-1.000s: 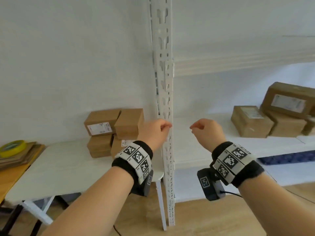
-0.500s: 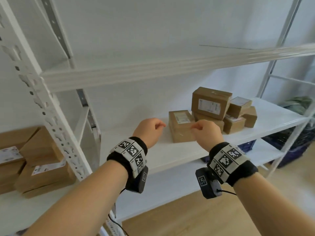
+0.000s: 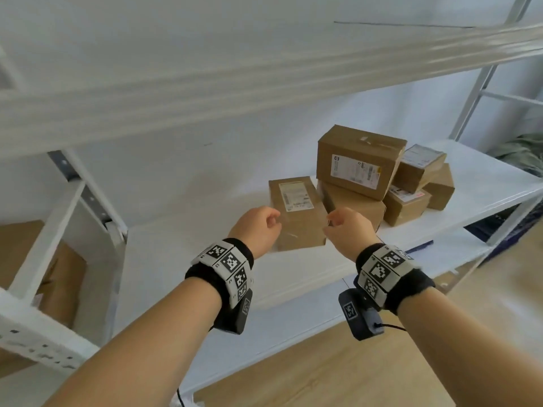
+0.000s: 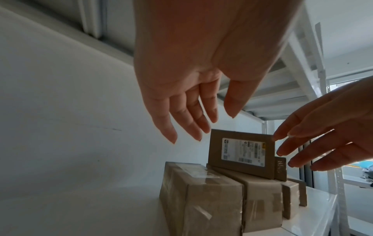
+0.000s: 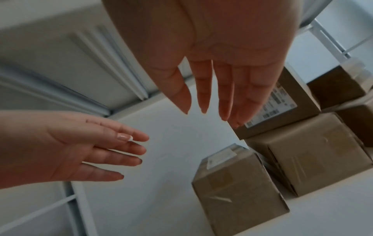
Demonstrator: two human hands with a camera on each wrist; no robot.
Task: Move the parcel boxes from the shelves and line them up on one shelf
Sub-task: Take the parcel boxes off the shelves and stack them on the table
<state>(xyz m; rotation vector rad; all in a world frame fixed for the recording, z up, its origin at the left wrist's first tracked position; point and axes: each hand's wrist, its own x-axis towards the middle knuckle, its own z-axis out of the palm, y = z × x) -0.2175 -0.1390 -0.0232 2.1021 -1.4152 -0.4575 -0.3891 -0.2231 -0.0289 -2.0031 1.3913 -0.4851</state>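
Several brown parcel boxes stand clustered on the white middle shelf (image 3: 182,259). The nearest box (image 3: 296,210) lies flat with a label on top. Right of it, a large labelled box (image 3: 358,161) sits on another box (image 3: 357,205), with smaller ones (image 3: 407,205) behind. My left hand (image 3: 263,226) hovers at the nearest box's left side and my right hand (image 3: 345,227) at its right side. In the wrist views, the left hand (image 4: 201,121) and the right hand (image 5: 210,110) both show straight, spread fingers holding nothing, above the nearest box (image 4: 201,199) (image 5: 238,183).
An upper shelf beam (image 3: 264,83) runs just above the hands. A white perforated upright (image 3: 76,198) stands at the left, with more brown boxes (image 3: 61,283) behind it. A lower shelf (image 3: 293,327), a dark blue bin (image 3: 499,227) and wooden floor lie below.
The view has swung right, from the boxes on the left table to the shelf. Both hands have moved in on either side of the nearest box, still holding nothing.
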